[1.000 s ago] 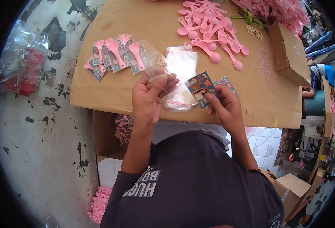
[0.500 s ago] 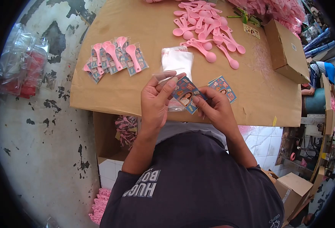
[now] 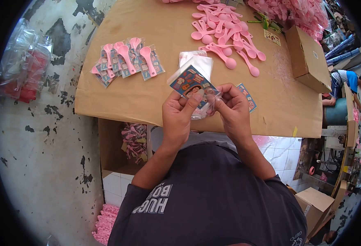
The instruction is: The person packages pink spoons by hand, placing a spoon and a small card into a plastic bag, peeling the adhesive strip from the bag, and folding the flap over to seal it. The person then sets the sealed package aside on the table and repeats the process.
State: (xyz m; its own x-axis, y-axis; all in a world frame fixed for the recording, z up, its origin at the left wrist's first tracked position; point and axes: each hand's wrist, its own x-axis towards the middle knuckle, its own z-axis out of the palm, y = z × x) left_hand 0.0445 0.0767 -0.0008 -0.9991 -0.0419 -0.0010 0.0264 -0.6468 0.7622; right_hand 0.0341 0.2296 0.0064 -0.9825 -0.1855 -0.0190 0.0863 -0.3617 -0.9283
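A blue printed card (image 3: 190, 82) with clear plastic around it is pinched in my left hand (image 3: 178, 117), thumb on its face. My right hand (image 3: 234, 108) has its fingers closed on the clear plastic at the card's right side. Beneath and behind the card lies a stack of clear plastic bags (image 3: 201, 61). More printed cards (image 3: 247, 97) show partly behind my right hand. Packed pink spoons with cards (image 3: 127, 61) lie to the left, and loose pink spoons (image 3: 225, 30) are piled at the back.
A cardboard box (image 3: 309, 59) stands at the table's right edge. An open box (image 3: 121, 147) with packed items is below the table. Clear bags (image 3: 22, 61) hang on the left wall. Another person (image 3: 346, 84) bends over at the far right.
The card has shifted left and up and now has clear plastic around it. My right hand has moved from the card's corner to the plastic at its side.
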